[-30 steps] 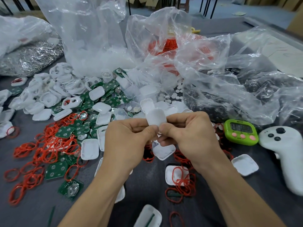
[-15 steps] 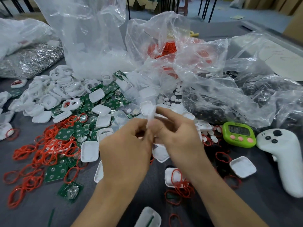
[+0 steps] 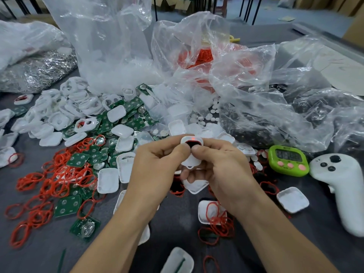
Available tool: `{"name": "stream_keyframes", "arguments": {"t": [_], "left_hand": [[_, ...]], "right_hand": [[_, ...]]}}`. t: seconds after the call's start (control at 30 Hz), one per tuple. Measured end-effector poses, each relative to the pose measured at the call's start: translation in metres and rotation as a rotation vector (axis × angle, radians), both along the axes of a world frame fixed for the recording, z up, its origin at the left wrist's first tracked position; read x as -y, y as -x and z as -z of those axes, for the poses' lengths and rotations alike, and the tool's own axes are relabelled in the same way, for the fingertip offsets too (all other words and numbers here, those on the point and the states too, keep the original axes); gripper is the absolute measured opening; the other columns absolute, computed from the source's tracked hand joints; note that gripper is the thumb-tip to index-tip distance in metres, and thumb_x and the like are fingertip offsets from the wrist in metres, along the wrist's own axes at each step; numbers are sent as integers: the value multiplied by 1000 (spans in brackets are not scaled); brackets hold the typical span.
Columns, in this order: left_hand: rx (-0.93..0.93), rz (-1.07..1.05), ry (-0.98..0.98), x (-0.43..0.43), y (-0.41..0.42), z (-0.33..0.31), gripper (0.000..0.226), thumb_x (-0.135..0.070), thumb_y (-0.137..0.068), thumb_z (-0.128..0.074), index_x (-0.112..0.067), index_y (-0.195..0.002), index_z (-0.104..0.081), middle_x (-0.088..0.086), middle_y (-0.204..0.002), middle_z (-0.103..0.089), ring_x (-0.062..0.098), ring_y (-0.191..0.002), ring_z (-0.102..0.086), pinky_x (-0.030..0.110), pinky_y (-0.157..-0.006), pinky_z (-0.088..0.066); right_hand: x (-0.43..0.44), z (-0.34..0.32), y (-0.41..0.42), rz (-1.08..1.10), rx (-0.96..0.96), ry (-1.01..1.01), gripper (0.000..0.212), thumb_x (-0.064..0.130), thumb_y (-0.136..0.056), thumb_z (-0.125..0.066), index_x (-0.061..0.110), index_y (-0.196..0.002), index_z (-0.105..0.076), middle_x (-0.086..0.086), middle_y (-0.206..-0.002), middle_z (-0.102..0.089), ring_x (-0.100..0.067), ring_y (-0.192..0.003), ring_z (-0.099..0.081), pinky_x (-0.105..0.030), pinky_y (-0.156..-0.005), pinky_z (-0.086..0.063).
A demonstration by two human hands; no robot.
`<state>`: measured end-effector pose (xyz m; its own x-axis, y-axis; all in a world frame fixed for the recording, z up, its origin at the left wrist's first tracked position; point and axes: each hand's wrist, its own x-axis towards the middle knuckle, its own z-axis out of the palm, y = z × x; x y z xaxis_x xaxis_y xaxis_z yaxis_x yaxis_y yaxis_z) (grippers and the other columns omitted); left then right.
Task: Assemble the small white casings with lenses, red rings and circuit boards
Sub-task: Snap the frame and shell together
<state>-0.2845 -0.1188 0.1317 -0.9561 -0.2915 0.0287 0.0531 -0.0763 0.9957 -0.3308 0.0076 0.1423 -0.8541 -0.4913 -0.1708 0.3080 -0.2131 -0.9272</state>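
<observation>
Both hands hold one small white casing (image 3: 190, 152) above the middle of the table (image 3: 307, 229). The left hand (image 3: 157, 170) and the right hand (image 3: 220, 170) pinch it with their thumbs, and a red light shows on its far end.

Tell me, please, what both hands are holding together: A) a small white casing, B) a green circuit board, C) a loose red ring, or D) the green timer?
A: the left hand and the right hand both pinch the small white casing, which shows a red glow at its top.
</observation>
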Motion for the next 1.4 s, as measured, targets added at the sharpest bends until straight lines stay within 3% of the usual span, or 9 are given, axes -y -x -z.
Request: {"name": "stream_keyframes", "arguments": {"t": [0.23,0.4,0.57,0.67,0.87,1.0,1.1,1.27,1.4], "left_hand": [[-7,-33,-54,1,3,1,21,-10,-84,-63,-14,-86,-83,13,-59,-65,22,-39,-46,29,-45,-46],[-15,-144,-35,0,3,2,21,-1,-86,-70,-14,-78,-83,14,-54,-64,21,-30,-40,27,-38,-42],[-2,-92,-7,4,4,3,10,-12,-86,-74,-16,-83,-83,14,-56,-64,25,-33,-50,30,-43,-46],[-6,-20,1,3,3,3,11,-12,-89,-73,-18,-89,-83,10,-59,-70,31,-40,-62,30,-48,-50],[-37,-13,29,2,2,7,13,-20,-84,-74,-21,-92,-84,6,-68,-75,20,-49,-63,32,-54,-53],[-56,20,22,5,3,9,18,-17,-90,-68,-23,-97,-83,11,-74,-76,21,-51,-58,36,-59,-55],[-87,52,17,5,3,11,21,-14,-96,-63,-20,-101,-83,5,-69,-72,23,-50,-49,35,-56,-51],[-63,101,-121,6,4,13,24,-17,-101,-59,-4,-98,-79,6,-54,-47,26,-47,-48,36,-54,-47],[-66,181,-254,5,2,11,27,-15,-98,-58,6,-99,-75,9,-54,-42,26,-46,-48,37,-52,-49]], "right_hand": [[0,0,0,-65,-22,18,24,15,-86,-58,14,-75,-80,-18,-70,-69,-27,-53,-62,-31,-47,-51],[1,3,0,-157,-16,-1,25,9,-77,-54,12,-86,-77,-16,-74,-69,-27,-56,-63,-31,-50,-52],[0,8,3,-167,-45,-24,31,-9,-82,-51,-2,-103,-72,-14,-74,-67,-24,-57,-60,-29,-50,-49],[0,10,4,-98,-53,-48,35,-20,-82,-44,-2,-93,-73,-19,-70,-62,-23,-49,-53,-26,-44,-41],[-2,8,5,-107,-104,-110,32,-6,-71,-50,8,-83,-76,-20,-74,-63,-21,-52,-57,-25,-45,-43],[-7,3,7,-122,-88,-96,21,9,-92,-55,7,-89,-76,-14,-76,-71,-26,-58,-62,-29,-49,-50],[-7,3,7,-75,-56,-72,31,13,-106,-47,1,-95,-74,-19,-77,-73,-29,-58,-64,-30,-50,-54],[-9,-1,4,-118,-7,-13,33,12,-107,-44,-4,-97,-71,-27,-79,-70,-30,-56,-62,-29,-48,-52],[-11,-1,2,-119,-9,-20,35,11,-107,-44,-9,-94,-69,-29,-75,-68,-29,-53,-62,-27,-46,-51]]}}
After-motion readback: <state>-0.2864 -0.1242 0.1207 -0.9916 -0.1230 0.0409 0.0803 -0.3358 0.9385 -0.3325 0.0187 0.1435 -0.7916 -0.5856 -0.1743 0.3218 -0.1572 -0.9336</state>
